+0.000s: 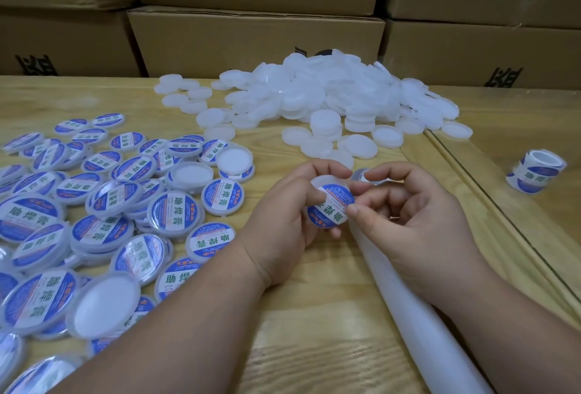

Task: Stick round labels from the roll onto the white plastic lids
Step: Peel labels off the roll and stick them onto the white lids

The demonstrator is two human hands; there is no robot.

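A: What are the hands doing, middle of the frame?

B: The left hand (276, 221) has its fingers and thumb curled round a round white plastic lid (330, 202), holding it above the pale wooden surface (314, 330). The lid is tilted, its flat top turned toward the camera and a little to the right.

A: And the label?

B: A round blue-and-white printed label (332, 205) lies on that top. The white band with its characters runs slantwise, from upper left down to lower right. The right hand (418, 221) pinches the label's right edge between thumb and forefinger, the other fingers curled in loosely.

A: What is just around them?

B: A long strip of translucent white backing paper (418, 315) runs from under the hands to the lower right edge of the frame. Behind the right forefinger something small and shiny shows; I cannot tell what it is.

A: Further out?

B: At the left, a spread of labelled white lids (107, 205), a few lying underside up. At the upper centre, a heap of plain white lids (330, 95). At the right, on a lower part of the surface, a small roll of blue-and-white labels (534, 173) stands well apart from the hands. Brown cardboard boxes (251, 38) are stacked along the top.
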